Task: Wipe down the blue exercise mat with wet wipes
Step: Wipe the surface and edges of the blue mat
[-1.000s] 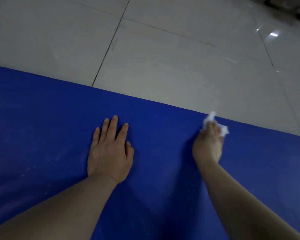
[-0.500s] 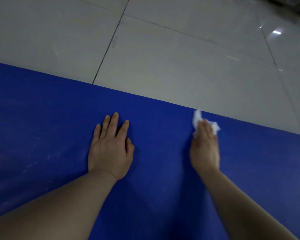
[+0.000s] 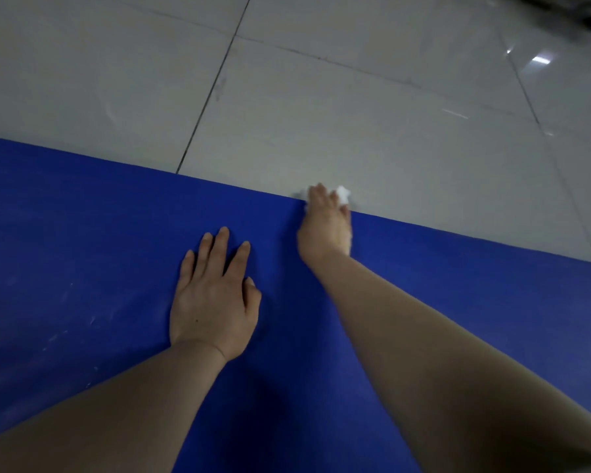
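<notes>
The flat blue foam exercise mat [image 3: 82, 233] is lying on the pale grey tiled floor [image 3: 355, 114], filling the lower part of the view. The left hand [image 3: 215, 298] is resting palm-down on the mat, fingers straight and slightly spread, holding nothing. The right hand [image 3: 325, 227] is reaching to the mat's far edge, its fingers curling over a crumpled white wet wipe [image 3: 342, 194] pressed at that edge.

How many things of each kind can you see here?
Blue exercise mat: 1
Wet wipe: 1
Hands: 2, left hand and right hand
Total: 4
</notes>
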`<state>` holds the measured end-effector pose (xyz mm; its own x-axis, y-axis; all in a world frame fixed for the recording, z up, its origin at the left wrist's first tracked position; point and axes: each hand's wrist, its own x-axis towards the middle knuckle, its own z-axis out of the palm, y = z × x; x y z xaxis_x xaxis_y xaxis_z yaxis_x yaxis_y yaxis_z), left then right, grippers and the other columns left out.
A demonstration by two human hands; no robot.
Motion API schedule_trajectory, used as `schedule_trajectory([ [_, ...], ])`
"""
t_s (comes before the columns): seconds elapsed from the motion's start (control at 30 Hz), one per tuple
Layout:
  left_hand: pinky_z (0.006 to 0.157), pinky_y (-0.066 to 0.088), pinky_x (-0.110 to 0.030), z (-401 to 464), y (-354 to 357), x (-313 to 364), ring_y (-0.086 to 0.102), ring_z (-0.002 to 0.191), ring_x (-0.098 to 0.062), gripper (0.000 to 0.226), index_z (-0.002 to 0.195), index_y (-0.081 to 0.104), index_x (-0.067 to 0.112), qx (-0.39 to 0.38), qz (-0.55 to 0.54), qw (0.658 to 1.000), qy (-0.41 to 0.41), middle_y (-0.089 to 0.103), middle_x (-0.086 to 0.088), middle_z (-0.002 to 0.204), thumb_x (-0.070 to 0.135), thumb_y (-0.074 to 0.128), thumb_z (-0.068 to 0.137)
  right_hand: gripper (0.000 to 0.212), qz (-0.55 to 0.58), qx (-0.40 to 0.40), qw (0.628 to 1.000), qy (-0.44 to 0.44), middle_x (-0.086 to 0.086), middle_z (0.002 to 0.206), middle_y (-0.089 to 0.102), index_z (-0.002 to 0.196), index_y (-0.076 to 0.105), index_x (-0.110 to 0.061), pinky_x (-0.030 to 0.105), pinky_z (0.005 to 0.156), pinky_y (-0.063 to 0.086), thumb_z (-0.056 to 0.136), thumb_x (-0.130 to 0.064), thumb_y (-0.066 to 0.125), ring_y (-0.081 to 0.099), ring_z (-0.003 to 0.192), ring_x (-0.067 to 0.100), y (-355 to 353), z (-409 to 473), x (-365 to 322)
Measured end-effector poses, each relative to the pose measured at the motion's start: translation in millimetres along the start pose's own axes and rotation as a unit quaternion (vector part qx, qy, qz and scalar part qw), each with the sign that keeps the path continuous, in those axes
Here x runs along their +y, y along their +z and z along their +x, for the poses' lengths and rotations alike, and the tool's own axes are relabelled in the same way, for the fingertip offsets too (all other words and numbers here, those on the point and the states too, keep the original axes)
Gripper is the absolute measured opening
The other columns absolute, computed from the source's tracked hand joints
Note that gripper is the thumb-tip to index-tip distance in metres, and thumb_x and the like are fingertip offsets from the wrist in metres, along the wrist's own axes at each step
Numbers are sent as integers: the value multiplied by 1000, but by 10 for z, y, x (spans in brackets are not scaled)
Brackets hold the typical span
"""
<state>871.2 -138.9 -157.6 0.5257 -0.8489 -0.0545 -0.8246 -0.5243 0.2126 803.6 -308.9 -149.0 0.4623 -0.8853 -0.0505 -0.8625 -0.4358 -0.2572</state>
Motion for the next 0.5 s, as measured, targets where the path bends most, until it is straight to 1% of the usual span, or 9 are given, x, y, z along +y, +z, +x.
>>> schedule_trajectory([
  [0.07, 116, -6, -35, 8, 6, -1, -3, 146, -18, 62, 151, 14, 26, 0, 3, 1000, -1, 0, -2, 160, 41, 12, 91, 65, 16, -18, 998, -50, 2, 160, 9, 151, 16, -12, 31, 119, 1, 91, 1, 39, 4, 147, 19, 67, -56, -185],
  [0.13, 116, -7, -35, 8, 1, -4, -4, 146, -18, 62, 151, 13, 27, -1, 2, 1000, -1, -1, -1, 160, 41, 11, 91, 67, 27, -27, 996, -80, 0, 160, 4, 152, 13, -13, 27, 116, -5, 92, 3, 37, 0, 147, 16, 71, -138, -181],
  [0.17, 116, -7, -35, 5, -2, -6, -4, 146, -18, 62, 151, 13, 27, -1, -1, 1000, 0, -1, -1, 160, 41, 11, 91, 68, 33, -24, 996, -83, -1, 160, 6, 152, 15, -14, 26, 116, -2, 90, 6, 36, 2, 147, 15, 46, -185, -115],
  [0.2, 116, -7, -35, 5, -7, -6, -4, 146, -18, 62, 151, 14, 27, -1, -6, 1000, 1, -1, -1, 160, 41, 11, 90, 67, 40, -14, 996, -73, -2, 160, 11, 150, 20, -15, 27, 118, 6, 89, 8, 35, 9, 146, 16, 13, -233, -13],
  [0.27, 116, -7, -35, -1, -22, -10, -2, 146, -19, 63, 151, 17, 26, -1, -17, 1000, 1, 2, -2, 160, 41, 13, 90, 59, 50, 29, 998, -22, 2, 151, 32, 142, 36, -11, 35, 111, 28, 86, 9, 34, 29, 137, 23, -75, -330, 285],
  [0.33, 117, -5, -36, -4, -27, -6, -1, 147, -20, 62, 150, 19, 25, 0, -24, 1000, 3, 4, -3, 160, 40, 14, 90, 51, 44, 78, 994, 66, 8, 139, 44, 131, 43, -5, 38, 103, 34, 84, 10, 33, 38, 127, 29, -164, -425, 685],
  [0.37, 117, -4, -36, -2, -26, -5, 0, 147, -20, 62, 150, 20, 25, -1, -28, 1000, 4, 4, -4, 160, 40, 15, 91, 51, 42, 94, 986, 129, 10, 139, 43, 133, 42, -5, 37, 104, 32, 85, 11, 33, 36, 128, 29, -210, -475, 888],
  [0.43, 118, -2, -38, 2, -21, -2, 1, 147, -21, 61, 150, 21, 24, -2, -29, 1000, 5, 4, -4, 160, 39, 15, 91, 57, 43, 104, 963, 246, 7, 153, 27, 144, 30, -9, 36, 114, 22, 90, 8, 32, 24, 140, 27, -290, -583, 1171],
  [0.5, 118, -1, -38, 5, -22, 1, 1, 147, -21, 62, 150, 21, 24, -1, -29, 1000, 4, 5, -4, 160, 39, 15, 91, 64, 41, 98, 952, 287, 3, 158, 17, 149, 23, -13, 42, 116, 20, 90, 9, 32, 16, 144, 26, -298, -681, 1175],
])
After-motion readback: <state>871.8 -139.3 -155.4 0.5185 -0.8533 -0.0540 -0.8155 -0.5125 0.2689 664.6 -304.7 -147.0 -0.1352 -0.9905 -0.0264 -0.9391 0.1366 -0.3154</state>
